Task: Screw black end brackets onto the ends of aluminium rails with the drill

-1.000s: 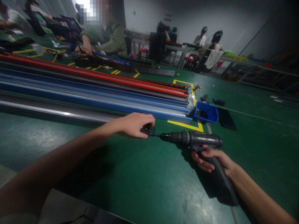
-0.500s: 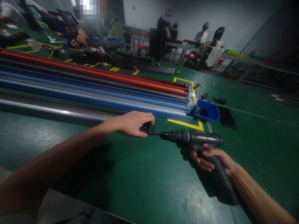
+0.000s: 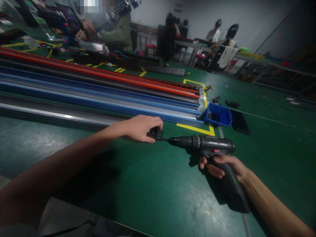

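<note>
My left hand (image 3: 142,128) is closed around the end of a dark metal profile (image 3: 98,122), where a small black end piece (image 3: 158,134) shows past the fingers. From the right, a black cordless drill (image 3: 214,144) lies level with it, its thin bit (image 3: 165,139) reaching to the end piece. Whether the bit sits in a screw there is too small to tell. My right hand (image 3: 228,166) is wrapped around the drill's handle, fingers near the trigger.
Beyond my left hand lie long blue profiles (image 3: 148,110) and red profiles (image 3: 138,79). A blue bin (image 3: 218,115) with dark parts stands by their ends, beside a flat black object (image 3: 240,122). Across the green table (image 3: 148,184), a co-worker (image 3: 116,29) holds a profile-like part.
The drill and both my hands hold nearly the same place; the fingers at the trigger have shifted slightly. Across the table, the co-worker has raised and tilted the part in their hands.
</note>
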Demonstrator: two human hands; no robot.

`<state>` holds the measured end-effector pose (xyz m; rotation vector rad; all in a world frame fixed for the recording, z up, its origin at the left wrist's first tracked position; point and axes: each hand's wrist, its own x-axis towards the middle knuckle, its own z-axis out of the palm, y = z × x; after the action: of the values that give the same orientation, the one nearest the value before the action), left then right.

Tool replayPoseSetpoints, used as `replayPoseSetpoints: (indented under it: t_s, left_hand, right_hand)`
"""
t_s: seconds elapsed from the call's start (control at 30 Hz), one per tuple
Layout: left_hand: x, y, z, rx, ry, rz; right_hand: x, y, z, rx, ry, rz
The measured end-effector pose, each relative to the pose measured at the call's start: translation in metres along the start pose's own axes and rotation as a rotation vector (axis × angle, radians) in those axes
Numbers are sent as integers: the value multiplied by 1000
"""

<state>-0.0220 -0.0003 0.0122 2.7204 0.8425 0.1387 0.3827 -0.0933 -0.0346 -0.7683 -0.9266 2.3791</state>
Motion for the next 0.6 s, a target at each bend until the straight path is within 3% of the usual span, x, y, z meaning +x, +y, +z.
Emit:
replayPoseSetpoints:
  t_s: [0.6]
  left_hand:
    - [0, -1, 0, 7, 0, -4]
  right_hand:
    - [1, -1, 4, -21, 10, -12]
